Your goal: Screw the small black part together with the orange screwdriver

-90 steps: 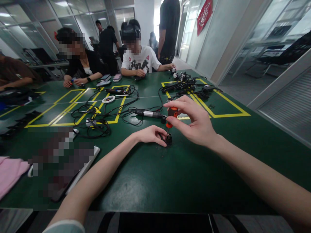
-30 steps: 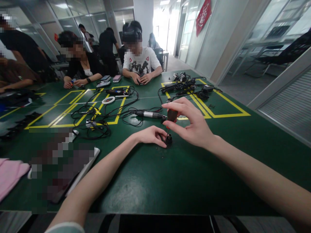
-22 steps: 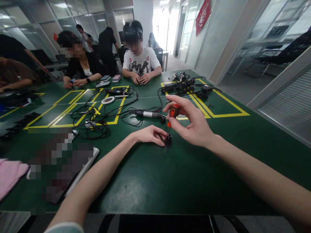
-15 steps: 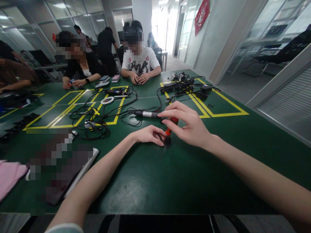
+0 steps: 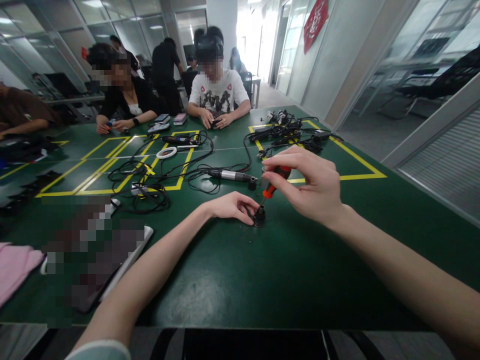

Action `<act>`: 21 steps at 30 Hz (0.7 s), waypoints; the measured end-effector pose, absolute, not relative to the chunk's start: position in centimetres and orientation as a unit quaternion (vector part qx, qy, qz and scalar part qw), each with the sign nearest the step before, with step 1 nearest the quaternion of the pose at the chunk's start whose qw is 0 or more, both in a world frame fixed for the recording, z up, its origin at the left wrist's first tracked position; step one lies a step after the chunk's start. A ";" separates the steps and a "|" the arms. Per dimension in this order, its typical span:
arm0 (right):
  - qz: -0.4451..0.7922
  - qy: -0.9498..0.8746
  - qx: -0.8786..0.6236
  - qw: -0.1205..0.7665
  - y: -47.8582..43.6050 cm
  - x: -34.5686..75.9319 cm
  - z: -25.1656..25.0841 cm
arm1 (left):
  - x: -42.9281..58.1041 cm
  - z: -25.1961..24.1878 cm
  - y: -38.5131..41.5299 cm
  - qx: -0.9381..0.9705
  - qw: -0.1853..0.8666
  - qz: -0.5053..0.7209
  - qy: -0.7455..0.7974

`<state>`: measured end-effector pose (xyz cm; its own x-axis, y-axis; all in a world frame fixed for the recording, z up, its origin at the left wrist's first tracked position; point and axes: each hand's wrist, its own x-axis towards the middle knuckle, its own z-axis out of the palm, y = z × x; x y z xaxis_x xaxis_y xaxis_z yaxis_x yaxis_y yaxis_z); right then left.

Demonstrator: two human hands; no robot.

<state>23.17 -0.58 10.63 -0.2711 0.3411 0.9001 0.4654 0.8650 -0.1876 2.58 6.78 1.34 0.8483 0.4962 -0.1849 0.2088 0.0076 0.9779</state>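
My left hand (image 5: pixel 234 206) is closed on a small black round part (image 5: pixel 259 217) that stands on the green table (image 5: pixel 225 270). Above it, my right hand (image 5: pixel 309 182) grips a red and black screwdriver (image 5: pixel 270 188) by its handle. The screwdriver is tilted, and its shaft points down at the top of the black part; whether the tip touches it cannot be made out. Just behind my hands lies a silver and black cylindrical tool (image 5: pixel 232 176) with a cable, near a small black piece (image 5: pixel 252 183).
Coiled black cables (image 5: pixel 150 199) lie at the left, beside a white ring (image 5: pixel 167 152). A heap of cables (image 5: pixel 285 131) is at the back right. Two flat devices (image 5: pixel 112 265) and a pink cloth (image 5: pixel 17 267) are front left. People sit across the table.
My right hand has moved up and to the right with the screwdriver, which now leans more and sits higher over the black part. My left hand has stayed almost in place.
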 end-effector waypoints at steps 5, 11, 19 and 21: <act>-0.061 -0.806 -0.239 0.538 -0.7 23.5 11.0 | 2.6 1.4 6.7 0.699 0.655 0.120 0.261; -0.065 -0.816 -0.242 0.522 -0.9 23.4 11.4 | 2.7 1.4 6.7 0.704 0.649 0.116 0.264; -0.086 -0.824 -0.202 0.523 -1.0 22.8 11.3 | 2.7 1.7 6.6 0.713 0.643 0.108 0.259; -0.099 -0.828 -0.191 0.518 -0.9 22.8 11.2 | 2.7 1.6 6.6 0.714 0.642 0.109 0.258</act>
<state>22.82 -0.88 11.16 -0.3894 0.2137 0.8959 0.4182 0.9077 -0.0347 2.74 6.64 1.60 0.8428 0.5089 -0.1752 0.2280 -0.0428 0.9727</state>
